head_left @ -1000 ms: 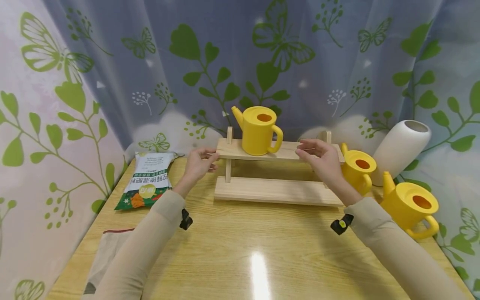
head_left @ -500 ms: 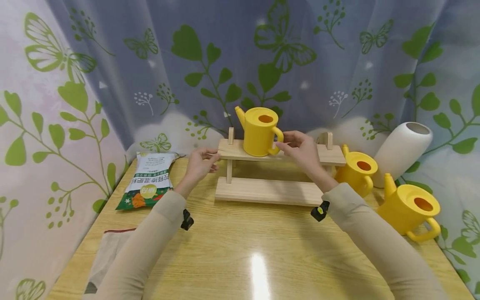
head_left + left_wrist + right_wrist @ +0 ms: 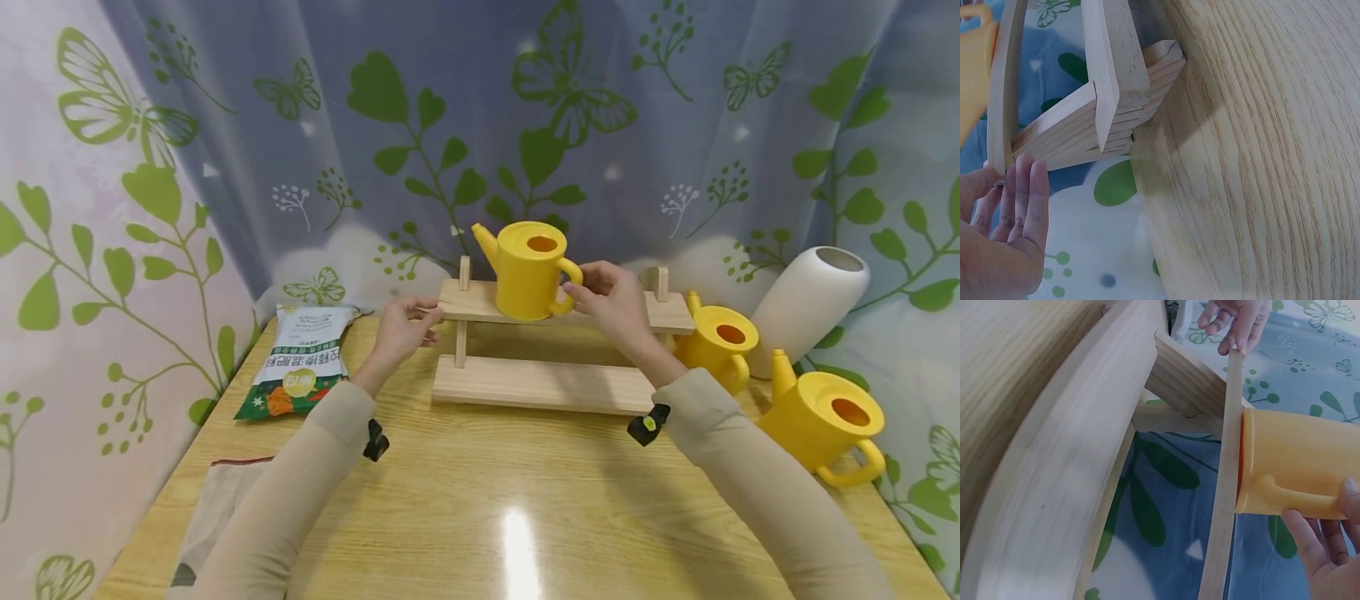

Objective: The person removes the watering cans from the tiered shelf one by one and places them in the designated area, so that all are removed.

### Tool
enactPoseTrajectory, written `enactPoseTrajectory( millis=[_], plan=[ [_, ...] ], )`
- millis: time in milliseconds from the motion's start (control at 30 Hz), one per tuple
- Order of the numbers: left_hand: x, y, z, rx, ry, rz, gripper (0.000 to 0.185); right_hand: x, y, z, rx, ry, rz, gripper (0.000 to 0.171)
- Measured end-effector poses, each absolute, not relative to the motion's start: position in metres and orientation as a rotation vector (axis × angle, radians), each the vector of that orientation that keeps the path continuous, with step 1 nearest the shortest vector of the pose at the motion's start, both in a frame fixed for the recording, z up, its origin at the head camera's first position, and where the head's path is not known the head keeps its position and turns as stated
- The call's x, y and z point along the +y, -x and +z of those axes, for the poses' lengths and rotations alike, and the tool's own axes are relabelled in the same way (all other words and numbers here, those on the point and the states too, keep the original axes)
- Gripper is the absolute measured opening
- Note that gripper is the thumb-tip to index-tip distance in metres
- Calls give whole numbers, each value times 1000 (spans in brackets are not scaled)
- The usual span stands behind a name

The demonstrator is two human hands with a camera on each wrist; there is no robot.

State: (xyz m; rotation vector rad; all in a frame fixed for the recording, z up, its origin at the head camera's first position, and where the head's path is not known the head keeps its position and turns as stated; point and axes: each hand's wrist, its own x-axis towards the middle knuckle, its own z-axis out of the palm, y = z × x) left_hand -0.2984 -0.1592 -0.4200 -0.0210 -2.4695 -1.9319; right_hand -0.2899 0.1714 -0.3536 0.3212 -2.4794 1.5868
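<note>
Nearest the camera, two long beige sleeves reach forward over the glossy wood-grain bench (image 3: 510, 492), each with a small black clip at the cuff. At the bench's near left corner lies a flat grey cloth (image 3: 213, 521), and farther up the left side a green and white printed bag (image 3: 300, 358) lies flat. Past the sleeves stands a two-tier wooden shelf (image 3: 547, 383), its lower board resting on the bench. The left hand (image 3: 401, 325) meets the left end of the upper board, its fingers (image 3: 1025, 200) held fairly straight and close together, the tips lying against the board's end and edge; it appears to be bracing the shelf so it does not slide or tip. On the upper board stands a yellow watering can (image 3: 531, 268), upright, spout pointing left and handle to the right. The right hand (image 3: 611, 300) is at that handle: the head view shows the thumb and fingers curled about it, and the right wrist view shows the fingertips (image 3: 1300, 528) just under the handle, so the grip looks light, apt for steadying or nudging the can. To the right of the shelf, two more yellow cans stand on the bench, a smaller one (image 3: 716, 346) just beside the shelf's end and a larger one (image 3: 821, 417) nearer the bench's right edge. Behind them a white vase (image 3: 806, 304) leans against the leaf and butterfly curtain (image 3: 420, 125) that closes off the back.
</note>
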Motion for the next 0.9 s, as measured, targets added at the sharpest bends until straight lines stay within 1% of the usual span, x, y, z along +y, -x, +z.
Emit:
enactPoseTrajectory(
  millis=[167, 300, 367, 433, 567, 700, 900],
  plan=[
    [-160, 297, -421, -2478, 26, -1916, 35, 191, 269, -354, -2449, -308, 1626, 36],
    [-159, 297, -420, -2476, 28, -1918, 35, 215, 246, -357, -2409, -313, 1656, 35],
    [-159, 297, -420, -2472, 26, -1922, 35, 230, 234, -358, -2393, -314, 1641, 32],
    [-158, 298, -421, -2467, 23, -1932, 35, 244, 222, -359, -2387, -287, 1622, 25],
    [-158, 299, -421, -2462, 12, -1943, 34, 273, 197, -363, -2315, -215, 1713, 15],
    [-158, 300, -422, -2457, 14, -1949, 35, 303, 172, -368, -2192, -181, 1857, 19],
    [-159, 300, -421, -2454, 31, -1943, 36, 339, 131, -380, -2132, -74, 1864, 25]
  ],
)
